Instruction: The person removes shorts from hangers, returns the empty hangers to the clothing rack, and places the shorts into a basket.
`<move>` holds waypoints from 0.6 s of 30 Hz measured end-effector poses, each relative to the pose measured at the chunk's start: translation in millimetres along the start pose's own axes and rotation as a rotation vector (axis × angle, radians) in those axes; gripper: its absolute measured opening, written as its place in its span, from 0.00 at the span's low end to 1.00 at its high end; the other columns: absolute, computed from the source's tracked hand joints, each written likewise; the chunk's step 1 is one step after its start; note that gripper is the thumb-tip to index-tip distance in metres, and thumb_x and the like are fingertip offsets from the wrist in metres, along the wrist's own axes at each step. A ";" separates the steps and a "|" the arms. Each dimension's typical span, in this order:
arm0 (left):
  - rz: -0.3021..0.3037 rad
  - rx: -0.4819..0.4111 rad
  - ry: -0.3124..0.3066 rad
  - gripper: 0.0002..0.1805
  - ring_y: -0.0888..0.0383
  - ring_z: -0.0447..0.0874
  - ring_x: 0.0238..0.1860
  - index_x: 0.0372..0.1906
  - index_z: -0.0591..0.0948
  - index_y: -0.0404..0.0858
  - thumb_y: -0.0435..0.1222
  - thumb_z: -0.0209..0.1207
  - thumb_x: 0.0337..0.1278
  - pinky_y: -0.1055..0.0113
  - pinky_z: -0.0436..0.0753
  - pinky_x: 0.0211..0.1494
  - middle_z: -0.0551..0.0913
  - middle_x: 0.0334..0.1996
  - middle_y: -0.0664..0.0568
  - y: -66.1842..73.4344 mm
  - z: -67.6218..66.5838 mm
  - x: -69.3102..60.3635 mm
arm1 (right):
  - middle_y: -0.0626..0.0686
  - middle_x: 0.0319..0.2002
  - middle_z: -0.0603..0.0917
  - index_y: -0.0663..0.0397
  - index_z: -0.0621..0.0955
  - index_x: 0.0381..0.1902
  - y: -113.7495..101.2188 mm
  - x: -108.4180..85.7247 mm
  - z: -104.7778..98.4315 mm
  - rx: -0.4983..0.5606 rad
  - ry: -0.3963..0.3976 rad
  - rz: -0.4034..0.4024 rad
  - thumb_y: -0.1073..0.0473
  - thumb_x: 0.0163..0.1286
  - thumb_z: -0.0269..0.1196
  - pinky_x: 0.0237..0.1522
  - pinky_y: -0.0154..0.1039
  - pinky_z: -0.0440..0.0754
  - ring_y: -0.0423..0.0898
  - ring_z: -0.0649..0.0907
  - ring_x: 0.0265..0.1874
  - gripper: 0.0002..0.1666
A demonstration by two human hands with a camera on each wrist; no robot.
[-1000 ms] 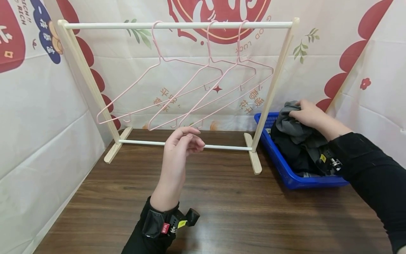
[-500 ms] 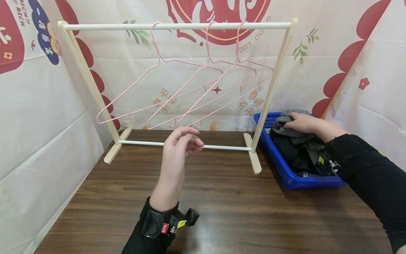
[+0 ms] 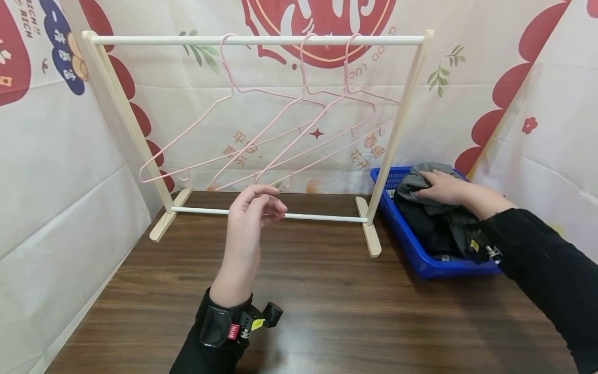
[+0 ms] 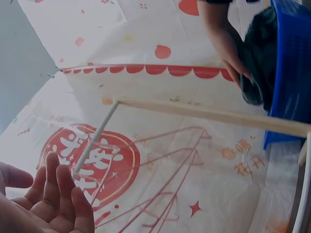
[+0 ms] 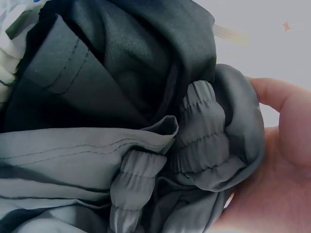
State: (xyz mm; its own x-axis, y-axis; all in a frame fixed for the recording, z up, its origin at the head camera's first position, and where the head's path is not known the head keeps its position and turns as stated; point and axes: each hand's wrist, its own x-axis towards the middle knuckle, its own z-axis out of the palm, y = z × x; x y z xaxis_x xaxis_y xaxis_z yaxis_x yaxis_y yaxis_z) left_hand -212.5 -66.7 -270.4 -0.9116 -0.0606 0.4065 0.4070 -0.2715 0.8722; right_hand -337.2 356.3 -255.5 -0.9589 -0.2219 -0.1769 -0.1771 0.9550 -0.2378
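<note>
My left hand point(image 3: 254, 213) is raised in front of the rack's lower bar, fingers loosely bent and holding nothing. In the left wrist view its palm and fingers show at the lower left. At the right, my right hand point(image 3: 444, 188) grips a grey garment point(image 3: 422, 182) in the blue basket point(image 3: 434, 267). The right wrist view shows the thumb at the edge of the bunched cloth, with gathered elastic bands point(image 5: 201, 131) and stitched seams; the other fingers are mostly hidden behind it. Darker cloth point(image 3: 420, 223) lies beneath the grey garment.
A wooden rack point(image 3: 404, 114) with white bars stands on the dark wood table point(image 3: 303, 311). Three pink hangers point(image 3: 280, 111) hang from its top bar point(image 3: 187, 40). The basket sits beside the rack's right foot point(image 3: 371, 241). Printed white cloth point(image 3: 177, 114) covers the back and sides.
My right hand has lowered with the grey garment, which now lies flatter in the basket. The left hand keeps its pose. The whole head view has shifted slightly.
</note>
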 end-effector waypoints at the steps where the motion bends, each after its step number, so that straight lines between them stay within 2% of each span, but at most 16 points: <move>1: -0.001 0.007 0.007 0.11 0.48 0.81 0.29 0.41 0.78 0.30 0.28 0.44 0.69 0.62 0.80 0.37 0.82 0.24 0.48 0.3 -0.9 0.3 | 0.86 0.66 0.44 0.79 0.49 0.71 0.2 -1.1 -0.1 -0.005 0.007 -0.005 0.48 0.73 0.55 0.61 0.73 0.48 0.79 0.46 0.66 0.47; 7: 0.003 0.050 0.024 0.11 0.52 0.81 0.27 0.39 0.79 0.32 0.29 0.44 0.69 0.64 0.80 0.36 0.82 0.23 0.50 3.4 -4.8 6.9 | 0.86 0.66 0.45 0.80 0.50 0.70 1.7 -7.4 -2.1 0.009 0.044 -0.040 0.50 0.73 0.55 0.61 0.73 0.48 0.79 0.46 0.66 0.46; 12: 0.013 0.081 0.036 0.11 0.55 0.81 0.26 0.40 0.79 0.30 0.27 0.45 0.69 0.65 0.80 0.36 0.82 0.21 0.51 5.6 -5.7 10.1 | 0.85 0.67 0.44 0.79 0.49 0.71 -2.4 -13.1 -3.9 0.028 0.050 -0.039 0.49 0.73 0.56 0.61 0.72 0.48 0.78 0.45 0.67 0.47; 18: 0.008 0.114 0.051 0.11 0.55 0.80 0.26 0.40 0.78 0.30 0.27 0.45 0.68 0.66 0.80 0.36 0.82 0.21 0.51 6.6 -5.3 9.6 | 0.84 0.66 0.48 0.80 0.48 0.70 -6.2 -20.1 -2.7 0.029 0.065 -0.046 0.50 0.73 0.56 0.61 0.72 0.51 0.78 0.49 0.66 0.47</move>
State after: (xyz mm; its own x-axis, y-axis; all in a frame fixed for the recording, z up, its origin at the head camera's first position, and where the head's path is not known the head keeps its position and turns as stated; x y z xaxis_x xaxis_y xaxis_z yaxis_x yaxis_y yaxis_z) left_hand -218.9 -74.2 -262.2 -0.9088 -0.1119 0.4019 0.4156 -0.1600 0.8954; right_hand -317.4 355.3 -247.8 -0.9625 -0.2510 -0.1029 -0.2155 0.9379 -0.2719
